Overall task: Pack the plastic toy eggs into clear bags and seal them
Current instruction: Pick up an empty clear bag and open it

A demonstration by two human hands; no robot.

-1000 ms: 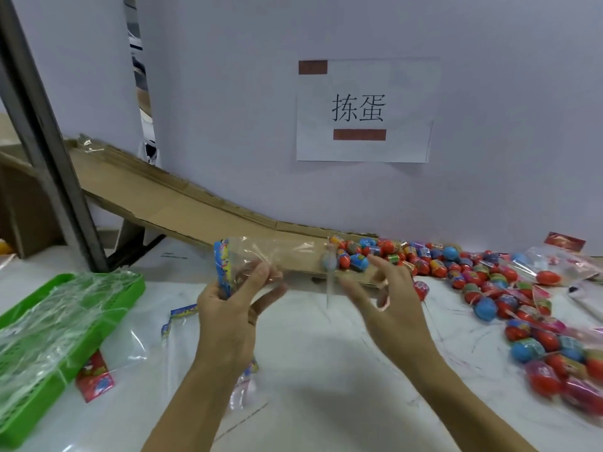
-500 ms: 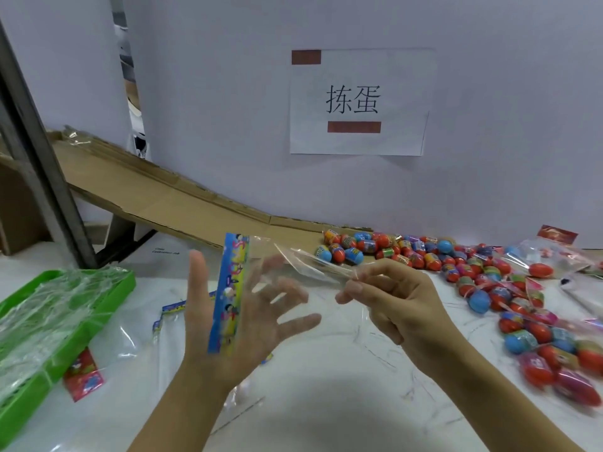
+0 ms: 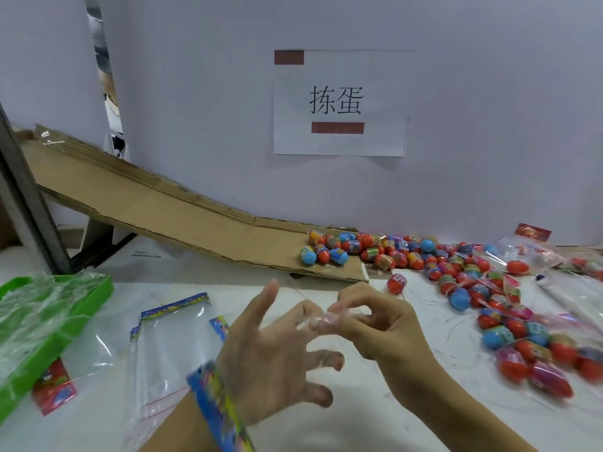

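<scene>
The left hand [image 3: 274, 363] is inside the clear bag [image 3: 313, 321] now, fingers spread wide, the film stretched thin over them. Half a second ago that hand stood upright beside the bag's mouth; now it has gone right in, and the bag's blue printed header [image 3: 218, 409] has slid down from the palm to the wrist. Its grip is released, splayed, clamping nothing. The right hand [image 3: 378, 324] has come in close and touches the left fingertips, pinching a bunched bit of film between thumb and forefinger: a clenched grip on the bag. Both hands sit lower and nearer than before, over the middle of the tabletop [image 3: 359, 419].

No egg in the bag that can be seen. The eggs [image 3: 456, 272] lie where they were, a loose red and blue heap on the right, running from the foot of the cardboard ramp [image 3: 163, 216] toward the near right edge. One red egg [image 3: 396, 283] lies apart, just beyond the right hand.

Empty bags [image 3: 169, 347] lie flat on the left of the tabletop, more in the open now that the hands have dropped. Farther left is the green tray [image 3: 104, 288] with crumpled film in it. The paper sign [image 3: 339, 102] hangs on the far wall.
</scene>
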